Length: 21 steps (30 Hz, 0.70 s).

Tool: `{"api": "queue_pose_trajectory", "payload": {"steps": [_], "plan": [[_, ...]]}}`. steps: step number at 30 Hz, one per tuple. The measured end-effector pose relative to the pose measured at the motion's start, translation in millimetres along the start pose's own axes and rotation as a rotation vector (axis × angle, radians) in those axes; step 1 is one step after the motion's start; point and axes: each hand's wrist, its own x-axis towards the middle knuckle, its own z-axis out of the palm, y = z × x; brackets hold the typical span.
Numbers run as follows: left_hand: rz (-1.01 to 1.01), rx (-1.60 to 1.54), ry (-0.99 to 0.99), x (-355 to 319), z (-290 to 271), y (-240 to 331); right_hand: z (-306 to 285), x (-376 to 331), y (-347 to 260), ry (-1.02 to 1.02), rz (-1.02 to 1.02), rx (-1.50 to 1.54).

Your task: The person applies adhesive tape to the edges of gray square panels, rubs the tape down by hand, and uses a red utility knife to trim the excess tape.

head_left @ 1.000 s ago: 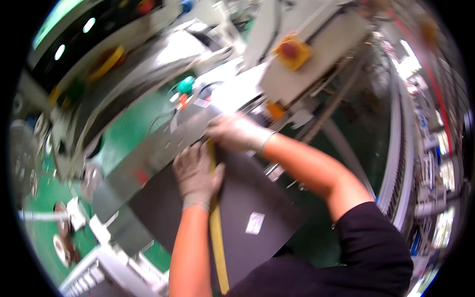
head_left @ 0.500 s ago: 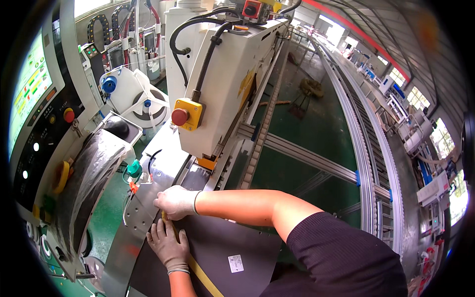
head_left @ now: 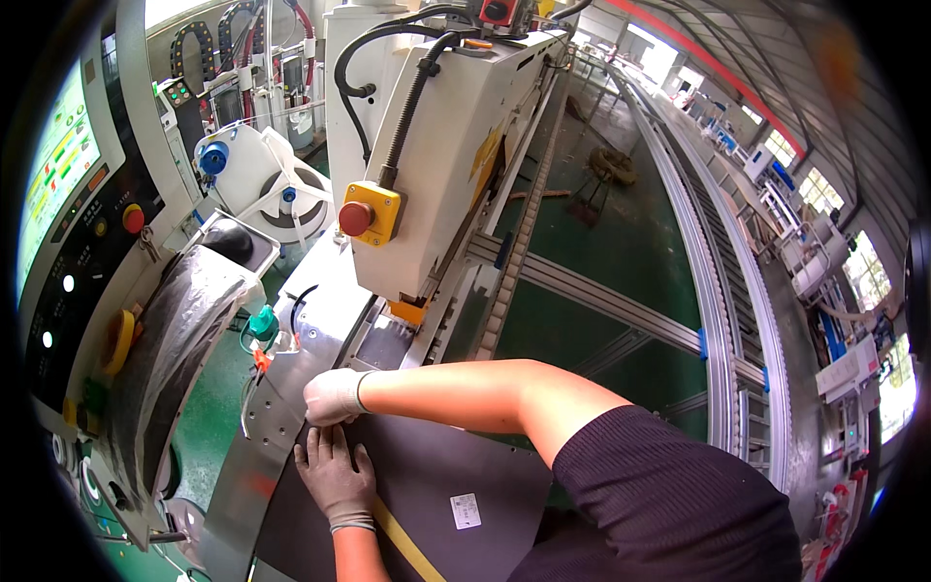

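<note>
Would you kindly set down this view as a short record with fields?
Left hand: gloved, spread on the dark panel
Right hand: gloved, curled at the panel's far edge; its grip is hidden
Yellow strip: on the panel, running from the left hand toward the lower edge
Label: white, on the panel, right of the strip
Machine: white, beyond the hands
Red button: on the machine's yellow box

Head-worn left fisheye — looks down and ahead | dark sheet (head_left: pixel 433 464) close below | roof (head_left: pixel 781 58) far off

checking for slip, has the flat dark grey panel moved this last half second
No, the panel shows no clear shift against the silver metal plate.
</note>
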Motion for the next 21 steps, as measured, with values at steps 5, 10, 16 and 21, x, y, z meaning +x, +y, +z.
{"api": "queue_pose_trajectory", "payload": {"steps": [5,10,16,21], "plan": [[0.01,-0.02,0.017,1,5,3,22,11,16,0.033,-0.221,-0.066],[0.033,0.0,0.045,1,12,7,46,1,24,0.151,-0.099,0.377],[0.026,0.033,0.071,-1,-7,-14,8,-18,1,0.27,-0.136,0.155],[0.03,-0.044,0.098,12,-2,12,-14,-40,35,0.205,-0.362,-0.363]]}}
